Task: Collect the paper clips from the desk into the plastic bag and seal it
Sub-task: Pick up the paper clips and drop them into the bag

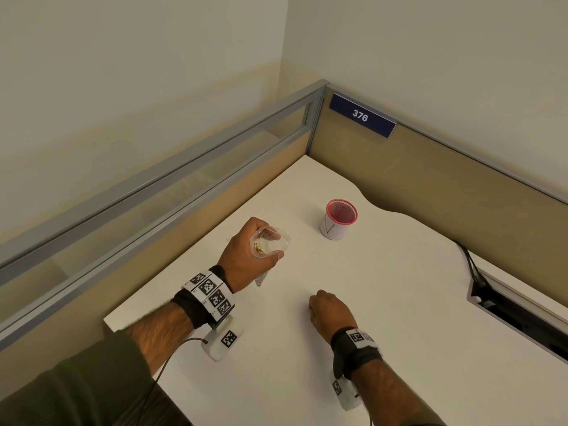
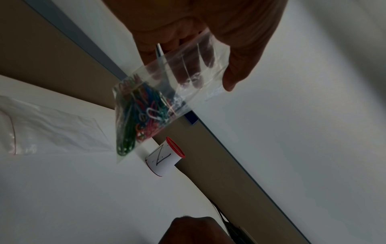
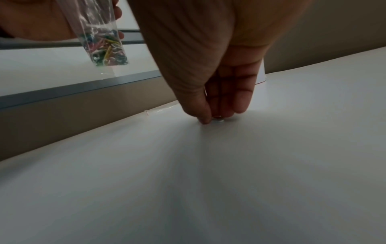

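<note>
My left hand [image 1: 250, 252] holds a clear plastic bag [image 1: 272, 241] above the white desk [image 1: 384, 287], gripping it near its open mouth. The bag [image 2: 177, 85] hangs down with several coloured paper clips [image 2: 137, 118] bunched in its bottom; the right wrist view shows the same bag [image 3: 100, 38] at upper left. My right hand [image 1: 327, 310] is down on the desk, nearer to me and to the right of the bag. Its thumb and fingertips [image 3: 205, 118] pinch a small pale paper clip [image 3: 218, 119] lying on the surface.
A white-wrapped cup with a pink rim [image 1: 338, 221] stands beyond the hands. A second, flat plastic bag [image 2: 52, 128] lies on the desk to the left. Tan partition walls [image 1: 430, 179] close the far sides. A cable slot [image 1: 516, 312] opens at the right.
</note>
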A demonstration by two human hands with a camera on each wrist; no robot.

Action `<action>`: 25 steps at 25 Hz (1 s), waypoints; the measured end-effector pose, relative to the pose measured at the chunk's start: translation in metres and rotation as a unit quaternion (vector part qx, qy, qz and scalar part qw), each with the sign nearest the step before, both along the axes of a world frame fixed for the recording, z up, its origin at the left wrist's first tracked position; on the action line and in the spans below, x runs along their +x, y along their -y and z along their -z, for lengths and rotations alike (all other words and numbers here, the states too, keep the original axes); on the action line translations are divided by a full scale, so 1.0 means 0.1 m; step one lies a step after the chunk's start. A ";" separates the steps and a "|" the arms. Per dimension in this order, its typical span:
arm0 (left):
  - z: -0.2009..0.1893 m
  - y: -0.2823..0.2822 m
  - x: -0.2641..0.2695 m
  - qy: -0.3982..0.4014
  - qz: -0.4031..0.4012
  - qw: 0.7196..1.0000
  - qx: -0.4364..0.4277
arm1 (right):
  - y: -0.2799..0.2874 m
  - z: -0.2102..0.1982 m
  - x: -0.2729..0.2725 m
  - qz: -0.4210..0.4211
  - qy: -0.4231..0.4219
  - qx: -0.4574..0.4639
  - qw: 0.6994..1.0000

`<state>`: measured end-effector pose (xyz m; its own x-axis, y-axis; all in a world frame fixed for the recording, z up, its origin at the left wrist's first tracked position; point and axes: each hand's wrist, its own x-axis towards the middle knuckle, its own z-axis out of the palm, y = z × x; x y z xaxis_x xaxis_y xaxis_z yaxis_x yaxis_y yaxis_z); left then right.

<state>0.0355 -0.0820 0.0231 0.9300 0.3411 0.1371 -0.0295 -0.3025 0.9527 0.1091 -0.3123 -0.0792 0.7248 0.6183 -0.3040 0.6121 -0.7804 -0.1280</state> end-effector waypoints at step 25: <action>0.05 0.09 0.06 0.001 0.018 1.000 -0.006 | -0.59 -1.84 0.03 0.100 -0.103 0.479 0.866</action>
<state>0.0415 -0.0913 0.0183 0.9417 0.3085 0.1345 -0.0420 -0.2889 0.9564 0.1121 -0.2535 0.1048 0.8378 0.5266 0.1439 0.3643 -0.3430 -0.8658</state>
